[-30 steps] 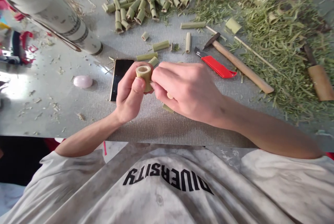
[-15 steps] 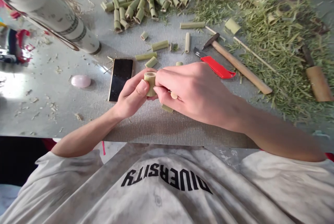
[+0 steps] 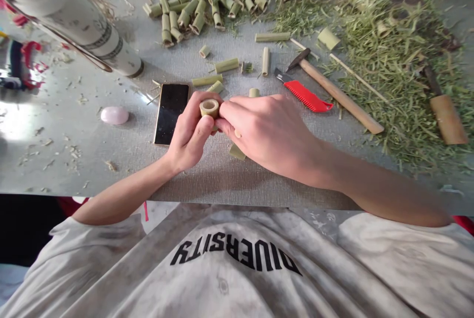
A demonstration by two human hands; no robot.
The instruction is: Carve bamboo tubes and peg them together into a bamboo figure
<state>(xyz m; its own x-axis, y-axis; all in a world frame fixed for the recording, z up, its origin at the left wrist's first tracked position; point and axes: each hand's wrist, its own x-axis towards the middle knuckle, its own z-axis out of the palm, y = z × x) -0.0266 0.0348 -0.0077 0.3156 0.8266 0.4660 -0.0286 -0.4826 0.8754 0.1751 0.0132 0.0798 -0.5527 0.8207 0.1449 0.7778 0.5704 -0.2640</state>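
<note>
My left hand (image 3: 189, 133) is closed round a short bamboo tube (image 3: 208, 112), whose hollow end faces up toward me. Against the tube's right side, my right hand (image 3: 272, 135) pinches a thin wooden stick (image 3: 237, 133); only its pale round end shows below the fingers, and the rest is hidden. A cut bamboo piece (image 3: 237, 151) lies just under the right hand, and another small bamboo piece (image 3: 254, 92) is beyond its knuckles. The phone (image 3: 171, 113) lies left of my left hand.
A red utility knife (image 3: 309, 96) and a hammer (image 3: 338, 91) lie to the right, near a heap of green shavings (image 3: 403, 71). Several bamboo pieces (image 3: 198, 21) are piled at the back. A pink stone-like object (image 3: 114, 115) and a tall white cylinder (image 3: 85, 21) are at left.
The bamboo tube has tipped so its open end faces me more, and it has shifted slightly left. My right hand has moved a little left and down, its wrist turning.
</note>
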